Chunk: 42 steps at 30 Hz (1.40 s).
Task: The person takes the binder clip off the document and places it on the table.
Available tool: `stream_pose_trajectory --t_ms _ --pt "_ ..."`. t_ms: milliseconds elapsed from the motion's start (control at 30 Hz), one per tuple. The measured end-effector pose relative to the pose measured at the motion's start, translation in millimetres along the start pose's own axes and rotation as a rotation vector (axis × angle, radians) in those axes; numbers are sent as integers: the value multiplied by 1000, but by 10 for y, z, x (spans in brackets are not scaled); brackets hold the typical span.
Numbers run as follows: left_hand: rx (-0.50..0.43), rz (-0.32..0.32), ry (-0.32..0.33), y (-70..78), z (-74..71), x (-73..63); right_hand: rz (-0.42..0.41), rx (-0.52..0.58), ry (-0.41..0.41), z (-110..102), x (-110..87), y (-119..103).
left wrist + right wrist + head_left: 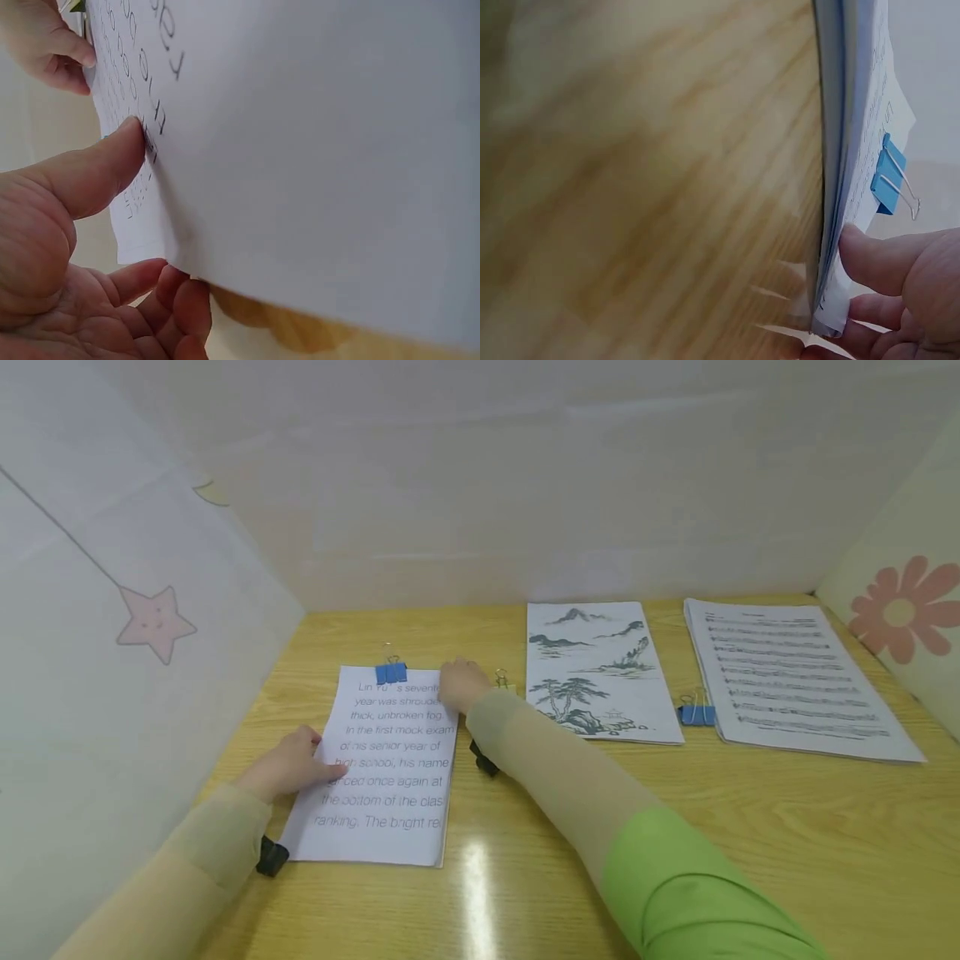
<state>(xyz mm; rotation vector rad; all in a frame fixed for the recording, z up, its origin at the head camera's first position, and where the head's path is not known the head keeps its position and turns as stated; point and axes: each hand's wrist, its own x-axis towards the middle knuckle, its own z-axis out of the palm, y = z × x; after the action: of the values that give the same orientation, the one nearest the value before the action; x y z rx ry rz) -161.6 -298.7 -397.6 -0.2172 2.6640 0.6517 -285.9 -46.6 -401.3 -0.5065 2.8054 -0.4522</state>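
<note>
A stack of printed text sheets [390,760] lies on the left of the table, with a blue binder clip [391,673] on its top edge. My left hand [292,766] holds the stack's left edge, thumb on the printed face and fingers curled at the side. At the top right corner, my right hand [462,685] pinches the sheets; its thumb rests on the page in the right wrist view, where the blue clip [889,176] shows close by. One black binder clip [272,857] sits beside the lower left corner. Another black clip [484,760] is partly hidden by the right forearm.
Right of the stack lie a landscape ink picture [600,668] and a stack of sheet music [795,677], with a blue binder clip [697,713] near the music's left edge. A small clip [502,677] shows behind the right wrist. White patterned walls surround the wooden table [540,843].
</note>
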Motion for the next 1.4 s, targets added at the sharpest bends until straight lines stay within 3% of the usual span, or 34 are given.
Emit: stream_pose_trajectory --t_ms 200,300,433,700,1067,1200,1400 --pt "78 15 56 62 -123 13 50 26 17 -66 -24 -57" --pt "30 2 81 122 -224 25 67 63 31 -69 -24 -67" --pt "-13 31 128 185 -335 50 78 102 35 -61 -13 -70" --pt "-23 72 168 325 -442 81 48 222 36 -82 -15 -68" --pt "-31 183 273 480 -547 77 -22 568 112 -253 43 57" --pt "-50 195 299 514 -542 77 -32 683 157 -366 61 146" --pt "-187 221 343 602 -517 73 -38 859 166 -544 18 304"
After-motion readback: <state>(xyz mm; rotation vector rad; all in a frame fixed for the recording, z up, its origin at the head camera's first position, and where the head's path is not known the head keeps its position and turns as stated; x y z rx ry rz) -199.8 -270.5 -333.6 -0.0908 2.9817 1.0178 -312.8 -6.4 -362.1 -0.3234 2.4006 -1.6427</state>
